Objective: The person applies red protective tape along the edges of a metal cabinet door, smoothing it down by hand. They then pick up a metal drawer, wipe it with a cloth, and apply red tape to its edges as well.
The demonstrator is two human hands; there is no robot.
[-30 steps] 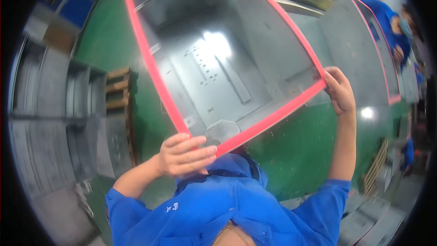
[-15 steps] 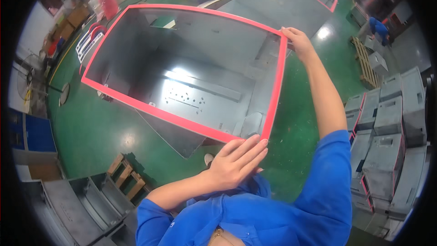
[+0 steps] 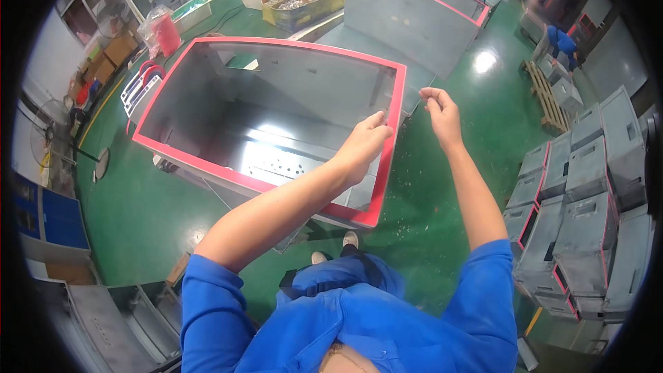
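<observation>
while standing before the near edge of the open grey cabinet (image 3: 276, 107), directly ahead and mouth upward, has the left hand (image 3: 362, 146) out at its right edge, between the far and near corners, with fingers partly curled over the pink edging (image 3: 362, 217); cannot tell whether touching or gripping. has the right hand (image 3: 443, 116) off the cabinet, just outside that same edge, with thumb and forefinger drawn near each other; cannot make out anything thin between them. finds pink along all four edges wherever visible, so judges the edging almost or wholly in place; cannot vouch for stretches under the left forearm (image 3: 280, 211) and fingers. may leave only a little along the right edge, judging by both hands there.
</observation>
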